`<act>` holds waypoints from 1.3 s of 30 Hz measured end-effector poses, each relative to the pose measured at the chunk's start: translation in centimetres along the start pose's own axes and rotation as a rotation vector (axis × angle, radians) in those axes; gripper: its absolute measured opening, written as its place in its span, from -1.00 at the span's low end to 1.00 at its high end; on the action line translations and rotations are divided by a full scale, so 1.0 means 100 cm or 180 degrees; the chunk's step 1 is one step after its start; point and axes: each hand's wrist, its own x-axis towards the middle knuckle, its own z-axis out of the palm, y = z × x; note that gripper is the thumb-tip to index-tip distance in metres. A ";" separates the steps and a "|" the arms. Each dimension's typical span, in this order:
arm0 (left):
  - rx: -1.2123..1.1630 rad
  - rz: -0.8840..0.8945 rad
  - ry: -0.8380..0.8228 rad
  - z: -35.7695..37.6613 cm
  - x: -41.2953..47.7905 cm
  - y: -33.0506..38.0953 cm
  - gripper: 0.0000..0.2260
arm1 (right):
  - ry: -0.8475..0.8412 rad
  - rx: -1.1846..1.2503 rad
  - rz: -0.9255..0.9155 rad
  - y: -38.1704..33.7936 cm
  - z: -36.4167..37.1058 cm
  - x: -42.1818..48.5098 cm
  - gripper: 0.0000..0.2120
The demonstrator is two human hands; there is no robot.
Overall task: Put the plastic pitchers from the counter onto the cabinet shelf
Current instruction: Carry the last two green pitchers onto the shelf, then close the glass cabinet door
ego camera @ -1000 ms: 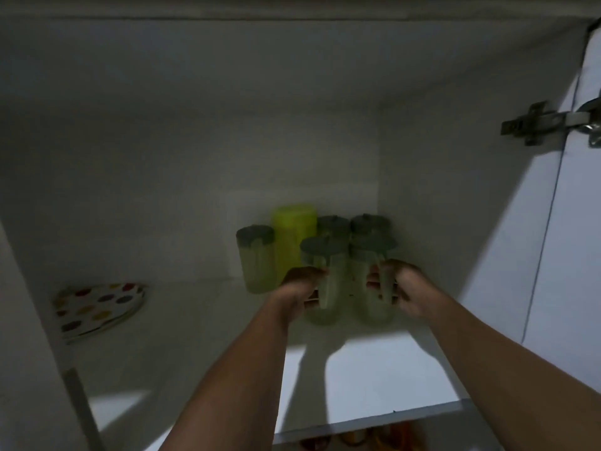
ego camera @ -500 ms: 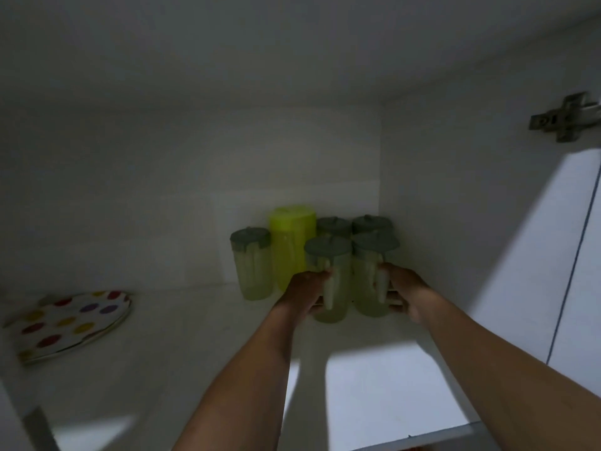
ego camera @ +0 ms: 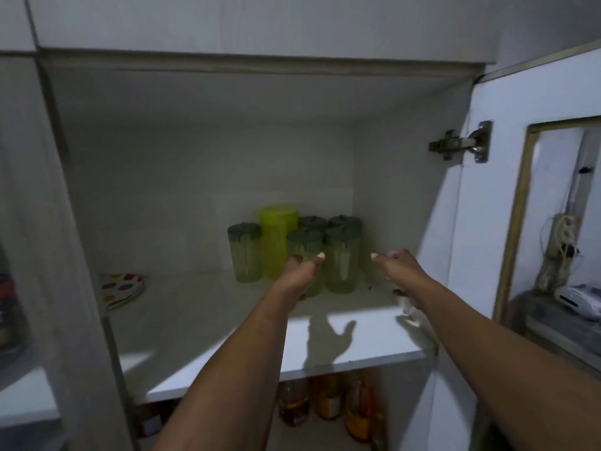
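Observation:
Several pale green plastic pitchers with dark green lids stand grouped at the back right of the white cabinet shelf [ego camera: 195, 320]. The two front pitchers, one on the left [ego camera: 305, 252] and one on the right [ego camera: 343, 265], stand side by side. One more pitcher [ego camera: 244, 255] stands apart to their left, beside a taller bright yellow-green container [ego camera: 276, 236]. My left hand [ego camera: 302, 271] is just in front of the left front pitcher, fingers loose, holding nothing. My right hand [ego camera: 395, 265] hovers to the right of the pitchers, empty, fingers apart.
A polka-dot plate [ego camera: 122, 288] lies at the shelf's left back. The cabinet door [ego camera: 487, 222] hangs open on the right with a metal hinge [ego camera: 461, 146]. Jars and bottles [ego camera: 325, 402] stand on the shelf below. A white appliance [ego camera: 579, 301] sits further right.
Both hands have let go of the two front pitchers' handles and drawn back toward me. The pitchers stay standing on the shelf. The view has pulled back and lowered.

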 end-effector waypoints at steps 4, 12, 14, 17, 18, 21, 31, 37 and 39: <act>0.0203 0.0143 -0.0096 0.024 -0.074 0.010 -0.31 | 0.0026 -0.0049 -0.0120 0.000 -0.043 -0.059 -0.46; 0.0275 0.0425 -0.0446 0.076 -0.209 0.033 -0.35 | 0.0151 -0.0134 -0.0389 -0.005 -0.127 -0.169 -0.52; 0.0265 0.0531 -0.0524 0.087 -0.233 0.043 -0.37 | 0.0259 -0.0181 -0.0523 -0.012 -0.147 -0.189 -0.57; 0.0460 0.0781 -0.0677 0.107 -0.271 0.056 -0.38 | 0.0420 -0.0251 -0.0757 -0.024 -0.179 -0.226 -0.69; 0.0560 0.0885 -0.0713 0.114 -0.283 0.059 -0.39 | 0.0496 -0.0334 -0.0846 -0.027 -0.189 -0.239 -0.71; 0.0850 0.1263 -0.0815 0.136 -0.324 0.062 -0.42 | 0.0824 -0.0721 -0.1119 -0.032 -0.220 -0.285 -0.71; 0.1653 0.2299 -0.1335 0.215 -0.457 0.030 -0.48 | 0.1957 -0.1083 -0.1443 -0.017 -0.317 -0.425 -0.87; 0.1945 0.2625 -0.1649 0.255 -0.516 0.035 -0.34 | 0.3114 -0.1331 -0.1605 -0.003 -0.361 -0.481 -0.85; 0.2044 0.2853 -0.1701 0.267 -0.534 0.040 -0.32 | 0.3388 -0.1236 -0.1322 0.000 -0.377 -0.487 -0.75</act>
